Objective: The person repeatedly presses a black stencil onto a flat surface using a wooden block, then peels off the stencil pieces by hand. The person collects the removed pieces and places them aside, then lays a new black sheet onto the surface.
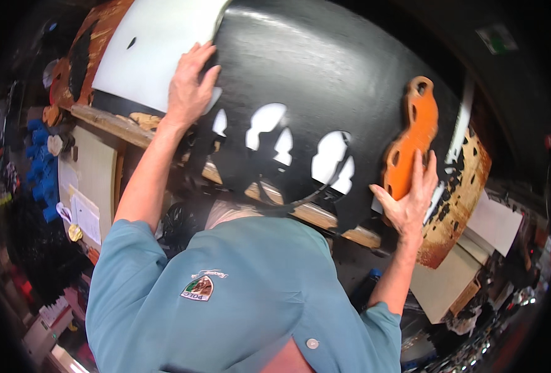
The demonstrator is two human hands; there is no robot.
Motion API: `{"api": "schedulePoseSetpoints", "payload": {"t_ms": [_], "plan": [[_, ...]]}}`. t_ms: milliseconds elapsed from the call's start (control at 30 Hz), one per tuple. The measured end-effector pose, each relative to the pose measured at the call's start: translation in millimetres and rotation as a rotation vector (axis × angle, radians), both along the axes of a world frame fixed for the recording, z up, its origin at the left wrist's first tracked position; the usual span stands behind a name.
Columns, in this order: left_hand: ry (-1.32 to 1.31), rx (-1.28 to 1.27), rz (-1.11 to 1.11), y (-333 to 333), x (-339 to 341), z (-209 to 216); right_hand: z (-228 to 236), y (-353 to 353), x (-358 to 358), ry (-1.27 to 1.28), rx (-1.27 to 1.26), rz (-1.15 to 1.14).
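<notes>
Cluttered room [39, 261] around a smooth black sheet with rounded cut-outs [312, 68]; flat white sheet [151, 53], far left; orange, wavy, slotted plate [414, 133], right. Left hand [189, 87], fingers extended, lies at the white sheet's edge; right hand [411, 196], thumb and fingers spread, touches the plate's near end.

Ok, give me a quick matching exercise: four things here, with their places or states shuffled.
1. left hand
2. right hand
3. black sheet
4. orange piece

A. long, with wavy sides
B. open, at the white sheet's right edge
C. beneath the orange piece
D. at the orange piece's near end

Pairs: 1-B, 2-D, 3-C, 4-A
</notes>
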State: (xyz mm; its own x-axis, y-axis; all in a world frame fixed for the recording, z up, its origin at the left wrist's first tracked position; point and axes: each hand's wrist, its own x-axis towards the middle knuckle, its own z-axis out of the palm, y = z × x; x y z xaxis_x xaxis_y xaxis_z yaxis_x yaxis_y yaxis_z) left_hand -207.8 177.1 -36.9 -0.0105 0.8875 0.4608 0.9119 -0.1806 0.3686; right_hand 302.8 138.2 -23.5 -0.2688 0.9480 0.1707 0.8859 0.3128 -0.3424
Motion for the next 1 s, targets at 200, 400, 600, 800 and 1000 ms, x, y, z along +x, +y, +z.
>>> {"api": "schedulePoseSetpoints", "payload": {"t_ms": [200, 400, 600, 800, 1000], "plan": [[-0.067, -0.038, -0.041, -3, -3, 8, 23, 4, -20, 0.136, -0.124, -0.147], [-0.104, 0.026, -0.116, 7, -15, 15, 71, 14, -99, 1.011, -0.372, -0.253], [-0.146, -0.014, -0.096, 9, -11, 19, 64, 65, -215, 1.095, -0.435, -0.068], [-0.132, -0.101, -0.079, 8, -10, 24, 34, 107, -321, 0.547, -0.068, -0.006], [-0.196, -0.125, -0.079, 10, -12, 25, 18, 108, -364, 0.277, 0.093, -0.040]]}}
